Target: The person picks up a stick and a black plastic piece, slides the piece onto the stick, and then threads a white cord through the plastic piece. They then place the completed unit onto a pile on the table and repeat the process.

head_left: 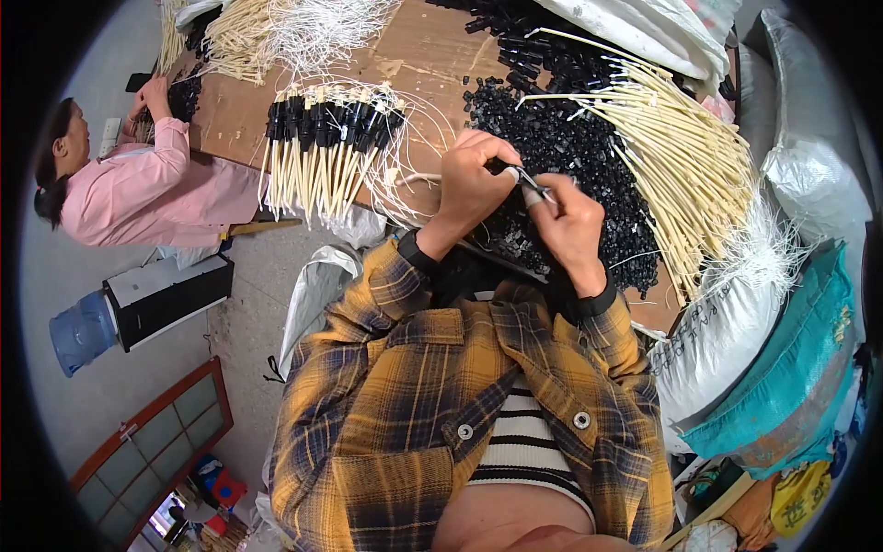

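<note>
My left hand [476, 177] is closed on a small black connector [498, 166] in front of my chest, over the table's near edge. A cream-sleeved cable [421, 177] extends leftward from beneath that hand. My right hand [570, 219] is close beside it, fingers pinched together around something dark and thin at the connector's end; motion blur hides what it is. Below and beyond both hands spreads a heap of small black plastic parts [552, 124]. To the left lies a row of cream cables with black connectors [322, 138].
A fan of cream-sleeved cables [690, 156] covers the table's right side. Larger black connectors [520, 60] are heaped farther back. Another cream bundle [241, 41] and white wires [326, 32] lie at far left. A person in pink [152, 193] sits left. White sacks [727, 322] stand right.
</note>
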A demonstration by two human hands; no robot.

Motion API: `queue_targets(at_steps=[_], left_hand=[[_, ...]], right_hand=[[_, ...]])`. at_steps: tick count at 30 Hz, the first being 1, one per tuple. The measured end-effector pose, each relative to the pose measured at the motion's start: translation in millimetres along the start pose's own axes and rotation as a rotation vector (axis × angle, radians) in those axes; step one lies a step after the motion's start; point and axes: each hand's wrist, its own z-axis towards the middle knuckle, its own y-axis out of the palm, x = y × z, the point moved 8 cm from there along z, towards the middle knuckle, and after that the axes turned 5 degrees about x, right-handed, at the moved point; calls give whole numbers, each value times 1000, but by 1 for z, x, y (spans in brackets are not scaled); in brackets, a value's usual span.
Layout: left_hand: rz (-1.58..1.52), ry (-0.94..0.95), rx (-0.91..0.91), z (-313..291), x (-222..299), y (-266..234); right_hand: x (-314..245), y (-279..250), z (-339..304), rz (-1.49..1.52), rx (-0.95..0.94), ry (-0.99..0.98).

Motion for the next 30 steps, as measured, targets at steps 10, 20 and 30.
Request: queue_targets(at_steps=[10,20,30], left_hand=[[293,429,-549,-3,15,16],[331,340,-419,-7,23,12],[449,698,60,3,52,-59]], right_hand=[[41,2,-7,545,-272,563],[1,-4,3,-216,-130,-65],[-8,-3,22,175,52,88]])
